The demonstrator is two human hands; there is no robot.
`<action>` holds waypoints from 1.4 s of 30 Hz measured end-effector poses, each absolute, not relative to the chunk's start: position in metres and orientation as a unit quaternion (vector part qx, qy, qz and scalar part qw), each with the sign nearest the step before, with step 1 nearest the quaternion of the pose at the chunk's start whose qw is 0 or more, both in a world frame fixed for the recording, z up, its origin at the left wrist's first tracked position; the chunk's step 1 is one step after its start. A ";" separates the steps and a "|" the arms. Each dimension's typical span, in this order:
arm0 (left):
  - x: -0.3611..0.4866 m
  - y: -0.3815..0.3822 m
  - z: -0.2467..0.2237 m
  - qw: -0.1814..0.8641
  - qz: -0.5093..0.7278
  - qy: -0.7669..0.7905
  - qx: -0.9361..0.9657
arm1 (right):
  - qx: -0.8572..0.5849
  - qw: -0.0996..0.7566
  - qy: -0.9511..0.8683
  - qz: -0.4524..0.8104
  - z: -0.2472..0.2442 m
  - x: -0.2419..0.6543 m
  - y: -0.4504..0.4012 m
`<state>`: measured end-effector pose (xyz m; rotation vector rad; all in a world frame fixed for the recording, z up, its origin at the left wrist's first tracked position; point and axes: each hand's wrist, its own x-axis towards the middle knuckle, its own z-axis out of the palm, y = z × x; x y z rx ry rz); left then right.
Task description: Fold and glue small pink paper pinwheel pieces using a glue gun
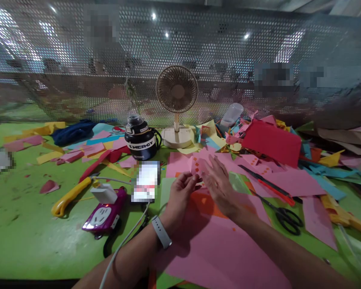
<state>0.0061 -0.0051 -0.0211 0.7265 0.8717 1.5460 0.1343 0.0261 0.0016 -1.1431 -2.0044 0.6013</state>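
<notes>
My left hand (182, 192), a pale watch strap on its wrist, is closed with thumb and fingers pinched at the lower edge of a small pink paper piece (200, 159) dotted with orange squares. Flat against the right side of that piece lies my right hand (219, 184), its fingers stretched out. Part of the piece is hidden behind the fingers. Beneath both hands are an orange paper strip (209, 205) and a large pink sheet (225, 249). A tiny orange bit (234, 229) rests on the sheet.
Black scissors (284, 218), a black-and-red cutter (266, 182) and a yellow tool (345, 214) lie right. A phone (146, 181), purple power strip (106, 212), yellow-handled tool (72, 196) and black jug (141, 138) stand left. Behind are a fan (177, 90) and heaped paper scraps (270, 140).
</notes>
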 end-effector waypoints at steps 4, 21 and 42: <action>0.007 -0.006 -0.018 0.580 0.641 0.392 0.314 | -0.471 0.402 -0.752 0.224 0.012 0.147 0.044; 0.007 -0.009 -0.016 0.560 0.623 0.442 0.322 | -0.445 0.407 -0.748 0.276 0.013 0.161 0.056; 0.010 -0.011 -0.016 0.541 0.615 0.461 0.342 | -0.453 0.429 -0.705 0.337 0.012 0.157 0.053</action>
